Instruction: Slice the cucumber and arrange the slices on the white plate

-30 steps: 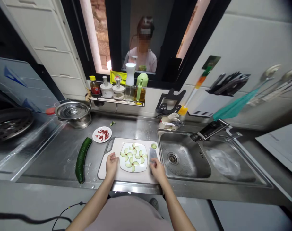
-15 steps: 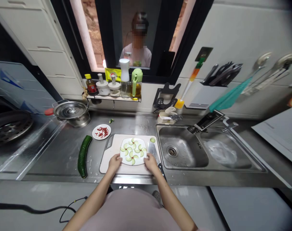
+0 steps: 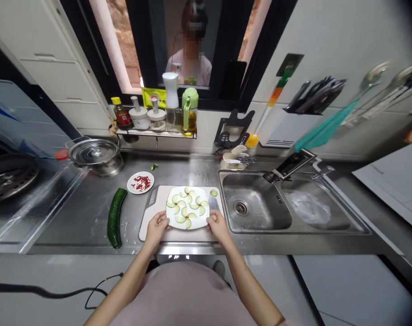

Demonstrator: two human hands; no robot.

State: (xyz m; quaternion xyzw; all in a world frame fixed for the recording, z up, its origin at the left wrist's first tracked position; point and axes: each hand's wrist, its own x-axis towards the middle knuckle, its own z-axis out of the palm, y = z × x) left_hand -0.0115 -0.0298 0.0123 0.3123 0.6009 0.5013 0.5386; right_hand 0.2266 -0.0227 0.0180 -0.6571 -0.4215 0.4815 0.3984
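Observation:
A white square plate (image 3: 172,221) bears several pinwheels of pale green cucumber slices (image 3: 187,211) with small red bits at their centres. My left hand (image 3: 158,225) pinches its left edge near the front corner, and my right hand (image 3: 217,223) pinches the right edge. Under the plate lies a pale cutting board (image 3: 151,226); the plate seems raised a little above it. A knife (image 3: 213,203) rests on the board's right side, its handle hidden by my right hand and forearm. Behind the blade sits a cucumber end (image 3: 213,193).
Left of the board lie a whole cucumber (image 3: 116,217) and a small plate (image 3: 131,186) of chopped red pieces. A lidded steel pot (image 3: 104,160) stands behind them. To the right is a double sink (image 3: 260,228) with a faucet (image 3: 290,167). A condiment shelf (image 3: 158,134) hangs below the window.
The plate looks larger and closer to me, lifted slightly by both hands. It now covers more of the knife, and my right hand hides the handle. The view has shifted a little.

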